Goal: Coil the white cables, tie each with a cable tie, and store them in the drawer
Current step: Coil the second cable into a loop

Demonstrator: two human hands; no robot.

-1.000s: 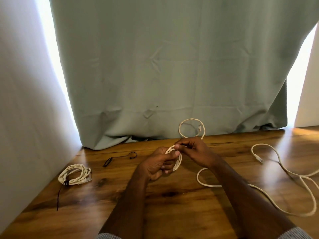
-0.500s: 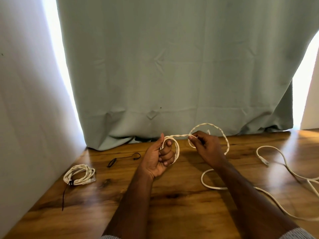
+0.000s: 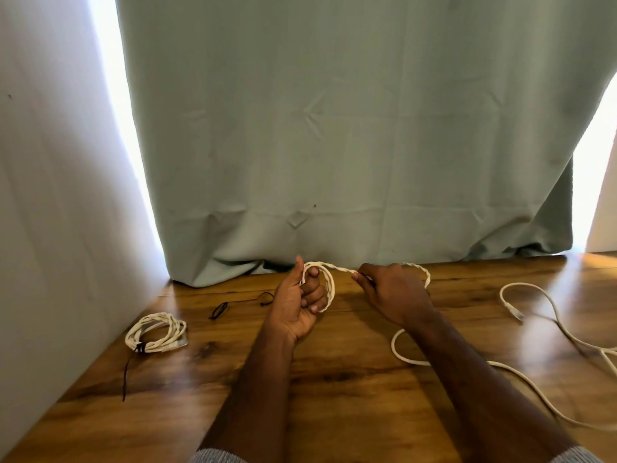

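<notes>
My left hand (image 3: 302, 304) holds a small coil of the white braided cable (image 3: 329, 289) looped around its fingers, above the middle of the wooden table (image 3: 334, 379). My right hand (image 3: 394, 294) pinches the same cable a short way to the right, and the strand runs taut between both hands. The rest of that cable arcs behind my right hand and trails down to the right. A finished white coil (image 3: 155, 332) bound with a black cable tie lies at the left. A loose black cable tie (image 3: 218, 310) lies behind it. No drawer is visible.
A second loose white cable (image 3: 547, 312) with a plug end sprawls over the right side of the table. A pale green curtain (image 3: 334, 145) hangs along the table's back edge. A white wall (image 3: 50, 195) borders the left side.
My hands have moved apart: the right hand slid to the right along the cable, drawing the strand straight. The loop that stood above my hands has dropped behind my right hand.
</notes>
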